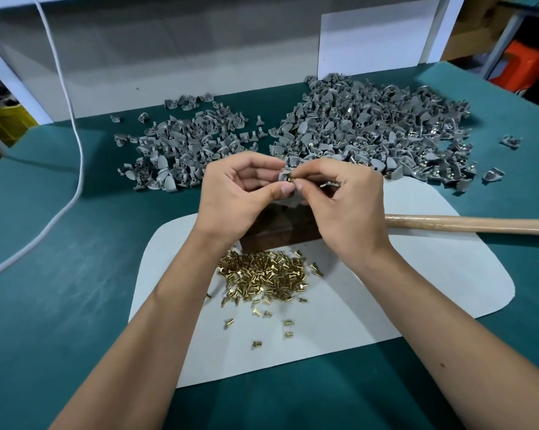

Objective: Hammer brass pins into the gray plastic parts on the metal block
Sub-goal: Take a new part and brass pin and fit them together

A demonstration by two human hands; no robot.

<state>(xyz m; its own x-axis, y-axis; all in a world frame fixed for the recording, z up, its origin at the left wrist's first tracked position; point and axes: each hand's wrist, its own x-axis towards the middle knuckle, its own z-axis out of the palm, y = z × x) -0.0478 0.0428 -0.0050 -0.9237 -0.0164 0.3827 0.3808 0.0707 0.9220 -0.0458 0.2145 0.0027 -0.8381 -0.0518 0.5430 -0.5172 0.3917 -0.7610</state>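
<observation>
Loose brass pins (263,276) wait just below both hands; left hand (231,193) pinches a gray part (283,177), right hand (345,209) pinches a pin (290,178) into it, ready for hammering.

Both hands cover most of the dark metal block (277,231); only its near face and a bit of the top show between the wrists. The gray part (283,176) pinched by the left hand (237,193) is mostly lost behind fingertips, so its shape is hard to tell. The brass pin (291,178) at the right hand (345,206) is too small to say how far it sits in. The wooden handle (466,224) runs off the right edge and its other end hides behind the right hand. The white cable (76,125) leaves the frame at top and left.
</observation>
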